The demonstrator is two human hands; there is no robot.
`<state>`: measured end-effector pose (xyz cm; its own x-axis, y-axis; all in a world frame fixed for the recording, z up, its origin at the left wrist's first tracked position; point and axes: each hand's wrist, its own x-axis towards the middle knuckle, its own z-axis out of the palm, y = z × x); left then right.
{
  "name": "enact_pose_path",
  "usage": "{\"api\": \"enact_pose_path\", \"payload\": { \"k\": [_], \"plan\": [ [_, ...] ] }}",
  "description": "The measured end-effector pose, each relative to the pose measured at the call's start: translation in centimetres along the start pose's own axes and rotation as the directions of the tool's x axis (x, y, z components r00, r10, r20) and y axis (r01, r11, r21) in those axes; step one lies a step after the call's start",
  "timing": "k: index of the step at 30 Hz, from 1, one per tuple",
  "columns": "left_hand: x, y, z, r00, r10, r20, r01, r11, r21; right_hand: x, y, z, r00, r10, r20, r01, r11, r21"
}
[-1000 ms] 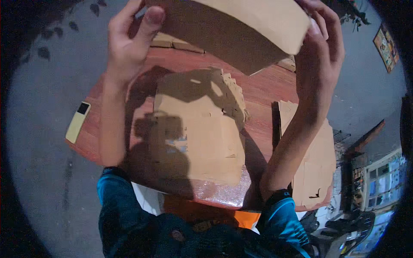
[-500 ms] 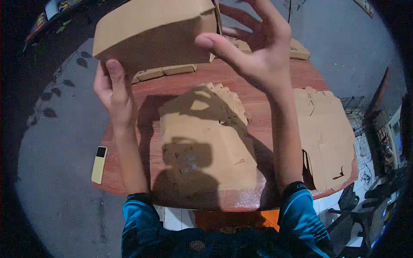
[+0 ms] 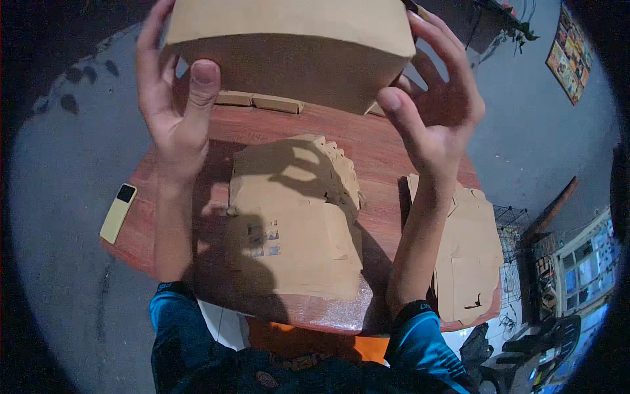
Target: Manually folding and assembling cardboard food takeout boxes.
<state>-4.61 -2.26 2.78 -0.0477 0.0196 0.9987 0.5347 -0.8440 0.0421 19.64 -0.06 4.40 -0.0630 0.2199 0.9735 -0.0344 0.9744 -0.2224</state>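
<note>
A pale yellow phone (image 3: pixel 118 212) lies at the table's left edge. The left hand (image 3: pixel 172 105) and right hand (image 3: pixel 434 111) clasp a matte brown cardboard box (image 3: pixel 289 46) between curled fingers, raised above the glossy reddish wooden table (image 3: pixel 380 154). Flattened, ragged-edged cardboard stacks (image 3: pixel 295 230) lie below; grey concrete floor (image 3: pixel 52 197) surrounds.

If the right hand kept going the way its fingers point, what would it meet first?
The right hand, fingers pointing away from the person, already touches the folded brown cardboard box; past that side the way looks free, though depth is unclear.
</note>
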Motion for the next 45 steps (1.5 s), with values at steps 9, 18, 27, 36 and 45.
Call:
{"api": "enact_pose_path", "payload": {
  "k": [9, 18, 27, 36, 45],
  "plan": [
    [0.1, 2.3, 0.2, 0.989, 0.030, 0.148, -0.033, 0.999, 0.021, 0.8, -0.6, -1.5, 0.999, -0.029, 0.028, 0.027, 0.996, 0.085],
    [0.2, 3.2, 0.7, 0.981, -0.021, 0.190, -0.006, 0.990, 0.138, 0.6, 1.8, -2.1, 0.991, -0.113, 0.068, 0.107, 0.990, 0.090],
    [0.2, 2.3, 0.5, 0.984, 0.028, 0.176, -0.065, 0.976, 0.208, 0.6, 2.6, -2.0, 0.999, -0.034, 0.038, 0.035, 0.999, -0.012],
    [0.4, 2.1, -0.3, 0.978, 0.138, 0.155, -0.181, 0.933, 0.310, 0.4, 3.1, -1.8, 0.991, -0.122, 0.052, 0.128, 0.983, -0.130],
    [0.0, 2.1, -0.1, 0.989, 0.099, 0.112, -0.135, 0.914, 0.382, 0.4, 3.4, -1.1, 0.973, -0.220, 0.069, 0.231, 0.945, -0.231]
  ]
}}
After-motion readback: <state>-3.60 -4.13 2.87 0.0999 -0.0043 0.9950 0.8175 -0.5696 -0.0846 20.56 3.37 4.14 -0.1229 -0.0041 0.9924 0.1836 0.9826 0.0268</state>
